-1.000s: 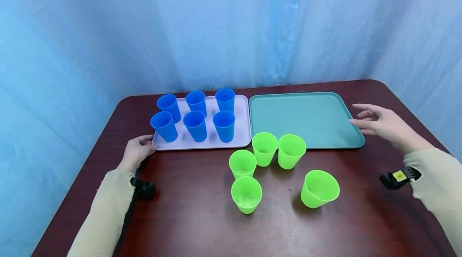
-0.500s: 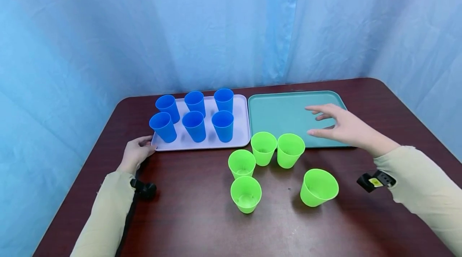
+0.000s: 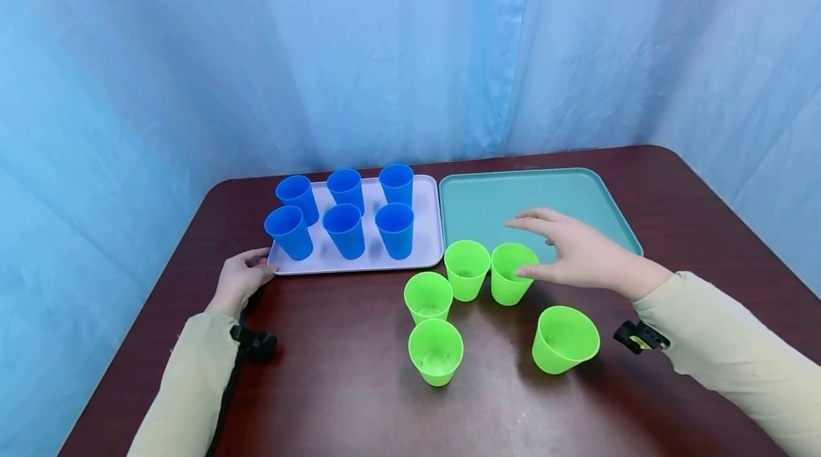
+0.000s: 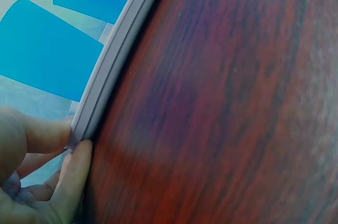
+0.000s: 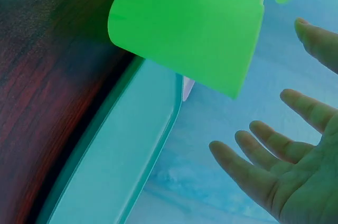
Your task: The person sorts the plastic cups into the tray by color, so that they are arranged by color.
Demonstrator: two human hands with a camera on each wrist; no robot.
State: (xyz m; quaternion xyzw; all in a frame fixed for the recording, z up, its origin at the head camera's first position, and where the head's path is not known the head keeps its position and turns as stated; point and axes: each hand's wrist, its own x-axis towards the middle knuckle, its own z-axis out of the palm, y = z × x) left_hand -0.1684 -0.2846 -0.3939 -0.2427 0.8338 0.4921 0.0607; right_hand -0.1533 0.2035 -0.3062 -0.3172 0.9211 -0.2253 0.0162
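Observation:
At the near left corner of a lilac tray (image 3: 359, 266), my left hand (image 3: 237, 280) pinches the rim; the left wrist view shows a thumb and finger at that corner of the lilac tray (image 4: 113, 57). Several blue cups (image 3: 396, 236) stand upright on it in two rows. My right hand (image 3: 580, 254) is over the near part of a teal tray (image 3: 500, 193), fingers spread and thumb apart. In the head view its thumb overlaps a green cup (image 3: 508, 289). The right wrist view shows a gap between those fingers and the green cup (image 5: 185, 36).
Several green cups stand on the dark wooden table (image 3: 321, 371) in front of the trays: one green cup (image 3: 466, 275) beside the nearest, two more (image 3: 428, 296) to the left, and another green cup (image 3: 564, 343) apart at right. Blue curtains (image 3: 385, 50) surround the table.
My right hand has moved left from beyond the teal tray's right edge to the green cups, its fingers opening wider. The left hand has stayed at the lilac tray's corner.

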